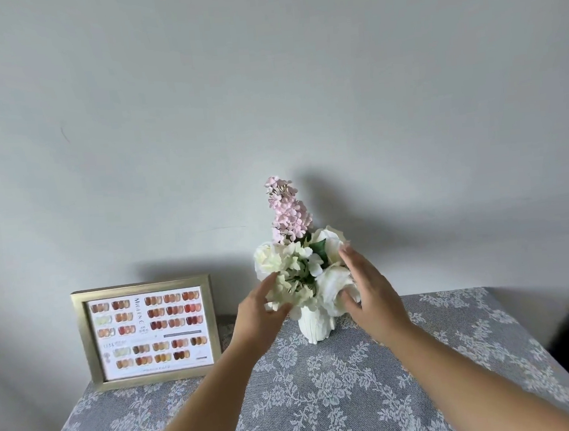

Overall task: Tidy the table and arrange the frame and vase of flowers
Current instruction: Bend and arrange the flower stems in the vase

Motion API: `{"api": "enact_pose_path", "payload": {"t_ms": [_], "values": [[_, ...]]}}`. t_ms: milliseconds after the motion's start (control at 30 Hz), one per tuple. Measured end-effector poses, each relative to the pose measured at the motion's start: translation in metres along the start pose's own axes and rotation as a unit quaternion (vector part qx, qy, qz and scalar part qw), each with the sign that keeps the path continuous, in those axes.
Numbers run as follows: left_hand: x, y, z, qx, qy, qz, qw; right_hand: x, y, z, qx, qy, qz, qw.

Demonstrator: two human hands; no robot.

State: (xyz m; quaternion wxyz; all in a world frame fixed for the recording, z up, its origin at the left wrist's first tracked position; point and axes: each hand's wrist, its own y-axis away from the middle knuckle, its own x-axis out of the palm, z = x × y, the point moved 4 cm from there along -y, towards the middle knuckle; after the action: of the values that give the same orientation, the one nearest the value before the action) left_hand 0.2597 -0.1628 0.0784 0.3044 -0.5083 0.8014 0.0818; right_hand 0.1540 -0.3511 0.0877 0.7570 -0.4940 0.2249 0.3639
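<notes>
White ribbed vase (315, 326), cream and pink flowers (293, 249) (green leaves), gold frame (87, 339), grey tablecloth (327, 400) with white floral lace.

A white vase (315, 326) of flowers (298, 265) stands at the back of the lace-covered table (327, 400), close to the wall (264, 79), with a left hand (261, 315) and right hand (369, 297) flanking the blooms. A gold frame (147, 330) (upright, at the back-left corner) blocks that side; the cloth lies open in front and to the right.
</notes>
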Motion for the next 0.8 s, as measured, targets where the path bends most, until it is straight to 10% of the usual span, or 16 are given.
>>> {"api": "enact_pose_path", "payload": {"t_ms": [333, 800], "values": [[0.000, 0.023, -0.008, 0.068, -0.038, -0.108, 0.991, -0.004, 0.051, 0.007, 0.044, -0.015, -0.097, 0.994], [0.012, 0.031, -0.015, 0.072, -0.037, -0.062, 0.995, 0.004, 0.019, 0.012, 0.212, -0.190, -0.137, 0.949]]}}
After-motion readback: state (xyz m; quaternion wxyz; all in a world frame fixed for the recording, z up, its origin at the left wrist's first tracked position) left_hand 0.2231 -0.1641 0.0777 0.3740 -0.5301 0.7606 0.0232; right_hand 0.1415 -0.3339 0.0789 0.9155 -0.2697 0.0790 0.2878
